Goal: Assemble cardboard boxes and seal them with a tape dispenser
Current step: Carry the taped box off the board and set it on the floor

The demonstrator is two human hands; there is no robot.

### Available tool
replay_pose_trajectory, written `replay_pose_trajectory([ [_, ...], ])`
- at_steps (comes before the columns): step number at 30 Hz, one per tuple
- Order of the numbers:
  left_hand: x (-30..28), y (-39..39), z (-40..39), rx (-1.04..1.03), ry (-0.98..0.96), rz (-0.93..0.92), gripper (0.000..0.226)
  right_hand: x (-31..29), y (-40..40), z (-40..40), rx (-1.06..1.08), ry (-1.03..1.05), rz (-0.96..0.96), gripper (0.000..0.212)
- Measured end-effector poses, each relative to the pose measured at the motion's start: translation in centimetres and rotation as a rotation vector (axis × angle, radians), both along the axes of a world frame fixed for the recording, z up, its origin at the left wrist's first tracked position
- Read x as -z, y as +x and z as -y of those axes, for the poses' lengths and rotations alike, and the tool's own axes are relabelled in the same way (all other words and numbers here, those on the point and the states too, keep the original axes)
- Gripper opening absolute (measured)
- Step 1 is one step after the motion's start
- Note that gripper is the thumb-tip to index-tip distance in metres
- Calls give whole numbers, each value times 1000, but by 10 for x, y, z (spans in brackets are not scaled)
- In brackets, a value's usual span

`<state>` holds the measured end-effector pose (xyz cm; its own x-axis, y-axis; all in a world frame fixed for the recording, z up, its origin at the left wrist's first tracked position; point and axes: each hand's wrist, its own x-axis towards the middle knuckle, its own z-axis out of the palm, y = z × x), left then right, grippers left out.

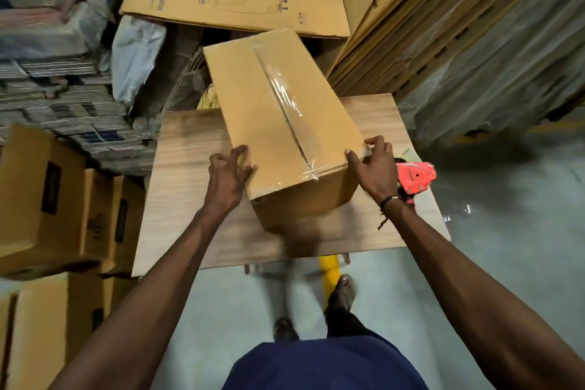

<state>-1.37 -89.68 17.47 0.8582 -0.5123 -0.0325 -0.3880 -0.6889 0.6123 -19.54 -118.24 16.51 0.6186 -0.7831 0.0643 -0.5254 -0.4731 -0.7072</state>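
A light wood-grain desk point(190, 174) stood on a pale grey concrete floor point(506, 247), hemmed in by flattened printed cardboard sheets point(234, 3) at the far side, stacked brown cartons point(41, 199) to the left and plastic-wrapped stacks of flat cardboard point(474, 41) to the right. The assembled brown cardboard box point(285, 111), its top seam closed with clear tape point(281, 85), lay on the desk and overhung the far edge. The left hand point(229, 168) touched the box's near left corner with curled fingers, grasping nothing. The right hand point(373, 165) gripped the near right corner. A red tape dispenser point(416, 177) rested near the desk's right edge, just beside that hand. Open floor lay to the right.
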Motion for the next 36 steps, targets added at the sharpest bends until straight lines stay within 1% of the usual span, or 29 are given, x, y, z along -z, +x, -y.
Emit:
replay_pose_trajectory([
  [1, -2, 9, 1, 3, -20, -25, 47, -2, -4, -9, -2, -31, -27, 67],
  [3, -6, 24, 1, -9, -34, 8, 42, -5, -10, -25, -24, -115, -119, 64],
  [6, -13, 33, 0, -74, 41, 209, 36, -14, -18, -45, -21, -258, -246, 60],
  [8, -18, 29, 4, -16, 31, 295, 30, -19, -19, -49, -23, -356, -240, 55],
  [9, -20, 24, 7, 64, 6, 302, 24, -21, -16, -49, -74, -382, -188, 50],
  [11, -19, 8, 12, 279, -47, 277, 19, -27, -5, -48, -307, -356, -52, 36],
  [13, -15, -13, 18, 450, -51, 278, 30, -32, 12, -46, -591, -255, -12, 26],
  [15, -10, -26, 27, 504, -16, 302, 44, -33, 29, -44, -792, -231, -84, 23],
  [16, -7, -27, 32, 504, 8, 317, 46, -32, 35, -42, -852, -256, -127, 23],
  [18, -4, -25, 38, 525, 74, 397, 46, -29, 42, -37, -906, -312, -175, 28],
  [21, 3, -18, 37, 626, 173, 592, 38, -26, 42, -30, -961, -439, -183, 35],
  [23, 8, -15, 36, 680, 196, 680, 36, -23, 40, -26, -1021, -551, -186, 41],
  [25, 9, -15, 36, 704, 195, 684, 35, -21, 36, -22, -1073, -615, -216, 46],
  [27, 9, -11, 30, 704, 184, 652, 32, -21, 31, -14, -1103, -602, -229, 46],
  [28, 8, -7, 24, 690, 170, 620, 34, -22, 28, -10, -1112, -578, -229, 44],
  [29, 7, -4, 16, 665, 161, 579, 42, -24, 26, -7, -1115, -551, -228, 43],
  [30, 5, -2, 7, 633, 155, 536, 48, -26, 25, -5, -1111, -525, -230, 43],
  [32, 2, -2, -6, 564, 146, 480, 48, -32, 26, -8, -1082, -497, -257, 45],
  [34, -2, -7, -6, 504, 161, 487, 44, -37, 33, -19, -1046, -515, -289, 50],
  [36, -6, -13, 3, 480, 196, 496, 45, -40, 39, -29, -1030, -533, -302, 49],
])
